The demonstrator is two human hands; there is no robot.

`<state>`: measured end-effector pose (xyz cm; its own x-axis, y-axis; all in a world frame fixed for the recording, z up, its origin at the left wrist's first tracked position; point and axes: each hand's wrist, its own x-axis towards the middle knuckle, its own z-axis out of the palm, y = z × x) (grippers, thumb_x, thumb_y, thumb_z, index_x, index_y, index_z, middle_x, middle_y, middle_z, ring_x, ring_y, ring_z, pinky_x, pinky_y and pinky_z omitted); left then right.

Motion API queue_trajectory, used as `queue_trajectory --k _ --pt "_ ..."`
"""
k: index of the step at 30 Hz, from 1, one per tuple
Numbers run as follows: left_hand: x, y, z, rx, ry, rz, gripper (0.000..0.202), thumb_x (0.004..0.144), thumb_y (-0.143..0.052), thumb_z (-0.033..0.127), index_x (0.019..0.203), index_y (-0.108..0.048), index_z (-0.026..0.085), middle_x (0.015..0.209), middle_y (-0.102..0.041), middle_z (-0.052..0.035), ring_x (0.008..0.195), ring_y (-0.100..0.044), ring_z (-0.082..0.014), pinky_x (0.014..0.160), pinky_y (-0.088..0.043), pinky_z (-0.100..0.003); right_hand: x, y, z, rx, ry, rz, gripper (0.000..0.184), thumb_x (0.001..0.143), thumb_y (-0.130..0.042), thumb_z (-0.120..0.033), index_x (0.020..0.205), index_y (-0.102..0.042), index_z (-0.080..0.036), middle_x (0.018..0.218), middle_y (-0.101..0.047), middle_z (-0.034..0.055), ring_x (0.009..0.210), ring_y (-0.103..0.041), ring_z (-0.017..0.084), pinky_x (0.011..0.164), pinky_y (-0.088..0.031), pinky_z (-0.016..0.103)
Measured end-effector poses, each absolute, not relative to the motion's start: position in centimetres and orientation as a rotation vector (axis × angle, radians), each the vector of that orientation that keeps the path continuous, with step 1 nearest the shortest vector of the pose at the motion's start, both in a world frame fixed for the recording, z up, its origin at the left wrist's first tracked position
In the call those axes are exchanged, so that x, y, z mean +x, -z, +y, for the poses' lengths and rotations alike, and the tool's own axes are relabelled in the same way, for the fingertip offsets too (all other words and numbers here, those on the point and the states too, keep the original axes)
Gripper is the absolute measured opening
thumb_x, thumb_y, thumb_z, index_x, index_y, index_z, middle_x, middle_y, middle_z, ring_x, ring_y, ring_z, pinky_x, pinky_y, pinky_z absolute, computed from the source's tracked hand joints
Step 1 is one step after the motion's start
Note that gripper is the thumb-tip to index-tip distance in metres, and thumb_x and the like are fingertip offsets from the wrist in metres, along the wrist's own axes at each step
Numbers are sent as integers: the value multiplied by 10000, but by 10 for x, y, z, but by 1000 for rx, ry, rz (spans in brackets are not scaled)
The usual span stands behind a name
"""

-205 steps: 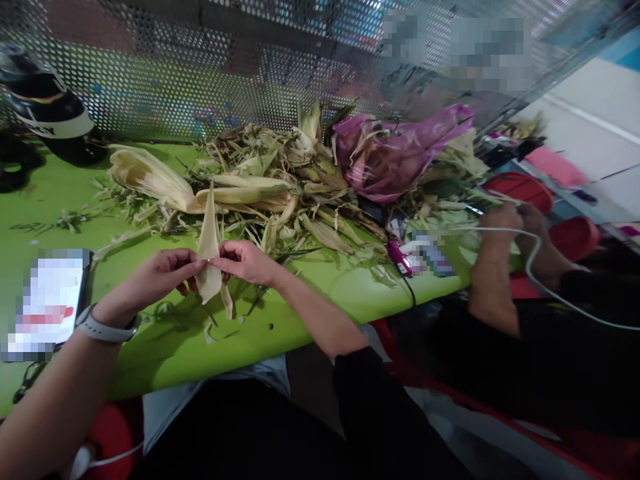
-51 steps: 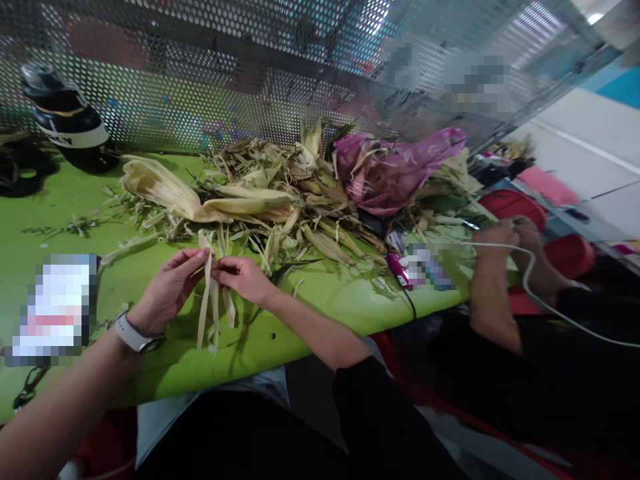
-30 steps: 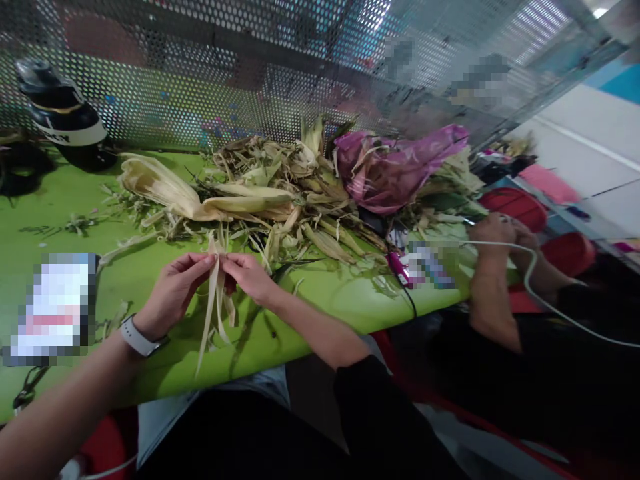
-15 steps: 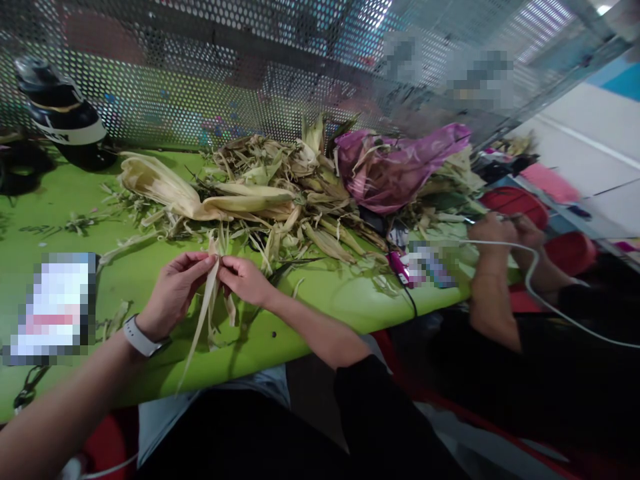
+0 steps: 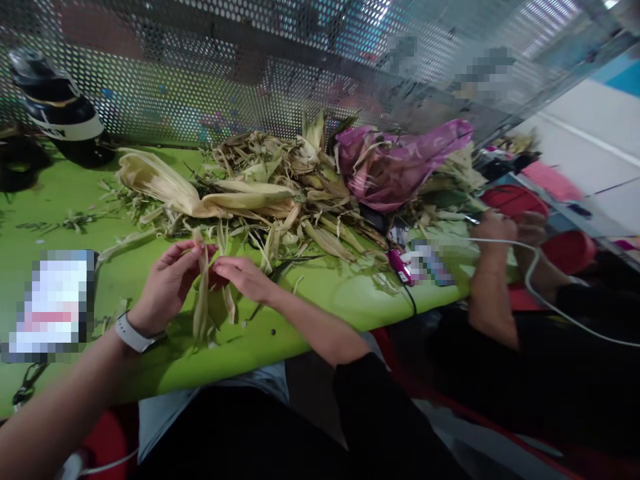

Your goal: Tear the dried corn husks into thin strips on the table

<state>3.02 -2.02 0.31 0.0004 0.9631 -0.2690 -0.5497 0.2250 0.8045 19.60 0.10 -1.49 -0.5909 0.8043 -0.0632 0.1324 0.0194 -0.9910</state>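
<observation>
Over the green table (image 5: 320,300), my left hand (image 5: 167,283) and my right hand (image 5: 240,277) meet at the top of several pale corn husk strips (image 5: 201,300). My left thumb and fingers pinch the strips' upper ends, and the strips hang down to the tabletop. My right hand pinches a shorter strip beside them. A grey watch sits on my left wrist. Just behind my hands lies a big heap of dry corn husks (image 5: 260,187).
A purple plastic bag (image 5: 395,163) sits on the heap's right side. A phone (image 5: 53,303) lies at the left. Another person's hands (image 5: 505,230) work at the table's right end beside red stools (image 5: 520,200), with a white cable. Perforated metal mesh (image 5: 200,73) backs the table.
Over seven seconds one broad husk became several narrow strips. In the last half second the long strip hanging toward the table edge has been gathered in beside the others.
</observation>
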Motion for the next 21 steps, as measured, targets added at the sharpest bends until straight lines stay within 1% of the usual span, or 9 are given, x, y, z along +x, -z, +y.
queue_trajectory --k 1,3,5,7,10,13,16,18,21 --pt "28 -6 -19 558 -1338 918 93 774 -743 157 837 -675 161 875 -761 -42 841 -720 -160 769 -596 -253 200 12 3 -953 -1631 -1818 243 931 -455 -255 856 -650 -132 814 -651 39 737 -590 121 703 -479 262" --pt "24 -11 -15 542 -1469 901 61 803 -701 128 816 -652 162 863 -746 -24 901 -709 -152 851 -583 -279 209 4 7 -1000 -1523 -1951 263 936 -450 -253 908 -677 -125 843 -673 54 720 -594 121 679 -478 270" --pt "21 -15 -11 522 -1494 955 68 799 -686 115 784 -636 159 814 -729 -11 837 -707 -143 825 -590 -289 218 -4 11 -1120 -1176 -2112 227 911 -499 -216 996 -693 -135 921 -675 59 743 -584 120 704 -471 285" --pt "18 -16 -8 529 -1494 1024 58 802 -667 117 782 -631 158 801 -727 -17 798 -703 -144 773 -590 -284 224 -7 15 -1133 -881 -2369 238 877 -558 -169 1066 -700 -160 1028 -656 68 819 -580 134 753 -467 311" --pt "15 -12 -4 563 -1506 1069 48 795 -664 119 797 -635 157 807 -736 -28 808 -700 -152 750 -574 -269 225 -2 16 -919 -656 -2745 280 867 -568 -102 1086 -711 -201 1107 -618 78 971 -554 174 794 -456 332" --pt "13 -8 -3 612 -1510 1068 61 784 -686 125 822 -646 151 836 -744 -36 833 -697 -149 774 -556 -255 221 6 13 -827 -473 -2889 283 859 -567 -86 1055 -722 -218 1086 -610 80 1025 -520 206 802 -435 352" --pt "12 -6 -2 620 -1505 1092 48 785 -686 129 813 -650 143 817 -743 -44 807 -691 -141 767 -546 -249 217 7 11 -844 -442 -2945 246 842 -605 -157 1056 -720 -194 1056 -609 88 990 -517 220 793 -423 367" --pt "12 -6 -2 631 -1496 1090 44 787 -688 131 810 -652 144 813 -743 -43 810 -690 -140 764 -542 -244 217 5 11 -829 -496 -2942 272 828 -625 -220 1081 -714 -172 1048 -610 96 967 -520 220 803 -422 378" --pt "12 -5 -2 655 -1488 1080 46 789 -691 135 814 -655 150 825 -749 -37 821 -690 -141 761 -539 -241 217 4 13 -799 -495 -2905 288 840 -595 -223 1097 -708 -158 1088 -610 110 1003 -518 229 843 -411 394"
